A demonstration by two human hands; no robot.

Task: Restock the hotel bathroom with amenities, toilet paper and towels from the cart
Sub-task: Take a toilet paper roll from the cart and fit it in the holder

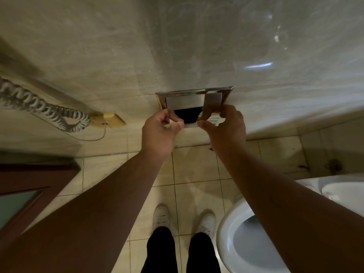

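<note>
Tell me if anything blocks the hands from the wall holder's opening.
Nothing visible does. The left hand and right hand pinch the lower edge of the chrome holder, with the dark opening showing between them.

light: dim yellowish glow is washing the wall
glare: streaks are glinting upper right
edges: bending, blurring

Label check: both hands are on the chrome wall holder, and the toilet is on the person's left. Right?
One error: the toilet is on the person's right, under the right forearm, as the head view shows. The rest stands: the left hand and right hand are both on the chrome wall holder.
</note>
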